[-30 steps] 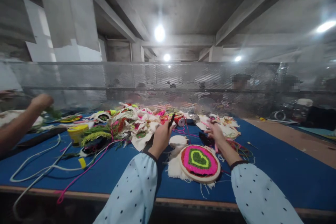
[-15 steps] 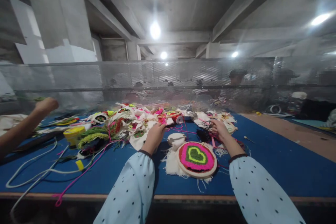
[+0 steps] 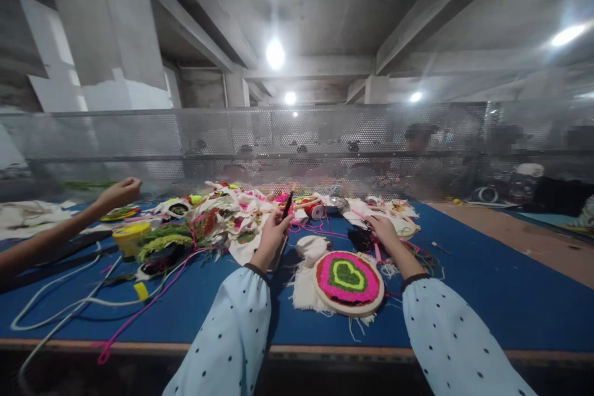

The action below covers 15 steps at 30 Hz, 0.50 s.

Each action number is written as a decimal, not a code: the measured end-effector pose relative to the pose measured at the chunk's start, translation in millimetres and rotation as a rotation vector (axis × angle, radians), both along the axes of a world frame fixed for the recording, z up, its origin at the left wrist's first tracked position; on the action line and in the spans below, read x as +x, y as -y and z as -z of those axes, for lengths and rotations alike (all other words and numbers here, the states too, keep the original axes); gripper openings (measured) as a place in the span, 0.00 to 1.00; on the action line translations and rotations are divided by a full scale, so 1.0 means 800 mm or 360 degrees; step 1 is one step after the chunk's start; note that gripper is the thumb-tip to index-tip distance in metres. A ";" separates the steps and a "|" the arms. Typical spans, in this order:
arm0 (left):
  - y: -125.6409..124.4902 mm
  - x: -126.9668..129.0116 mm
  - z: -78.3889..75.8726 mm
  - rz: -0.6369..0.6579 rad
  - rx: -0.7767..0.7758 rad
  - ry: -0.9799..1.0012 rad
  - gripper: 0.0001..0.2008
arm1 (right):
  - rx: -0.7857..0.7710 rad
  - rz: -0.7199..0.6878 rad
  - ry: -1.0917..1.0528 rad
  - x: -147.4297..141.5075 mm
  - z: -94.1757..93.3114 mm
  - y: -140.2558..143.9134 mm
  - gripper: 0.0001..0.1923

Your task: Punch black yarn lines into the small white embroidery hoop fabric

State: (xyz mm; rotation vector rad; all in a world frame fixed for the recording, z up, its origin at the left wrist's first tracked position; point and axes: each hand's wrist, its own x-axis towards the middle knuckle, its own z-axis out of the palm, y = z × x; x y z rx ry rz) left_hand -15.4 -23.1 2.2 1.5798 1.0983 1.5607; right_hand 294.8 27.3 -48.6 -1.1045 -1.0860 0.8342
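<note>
My left hand (image 3: 271,238) is closed around a slim black object (image 3: 288,203) that points up and away; its exact kind does not show. Just in front of my right hand (image 3: 385,235) is a thin pink stick (image 3: 358,214), at the fingertips; the fingers look pinched, but whether they hold the stick is unclear. Black yarn (image 3: 359,239) lies beside that hand. Between my forearms rests a round embroidery hoop (image 3: 381,294) with a tufted heart in green, lime, pink and red. White frayed cloth (image 3: 304,284) sticks out around it. A pink handle (image 3: 377,252) lies behind the hoop.
A heap of cloth and tufted pieces (image 3: 232,210) fills the table's middle back. At left are a yellow tub (image 3: 132,241), a white cord (image 3: 74,306) and another person's hand (image 3: 121,193). A metal bowl (image 3: 335,204) and perforated screen (image 3: 278,136) stand behind.
The black object in my left hand has swung upright. My right hand has lowered slightly, away from the dark strands. The other person's hand at left has moved right.
</note>
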 end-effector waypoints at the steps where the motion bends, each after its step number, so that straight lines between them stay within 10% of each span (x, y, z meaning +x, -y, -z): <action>1: 0.001 -0.002 -0.004 0.0128 -0.0101 0.0242 0.13 | -0.0004 0.0023 0.0098 -0.001 0.001 0.000 0.13; 6: 0.003 -0.008 -0.008 0.0469 -0.0659 0.0755 0.13 | -0.0058 0.0156 0.0071 -0.002 0.004 -0.004 0.13; 15: -0.014 -0.027 -0.005 -0.0553 0.0034 0.1139 0.05 | -0.0079 0.0421 -0.0483 0.026 -0.003 0.005 0.13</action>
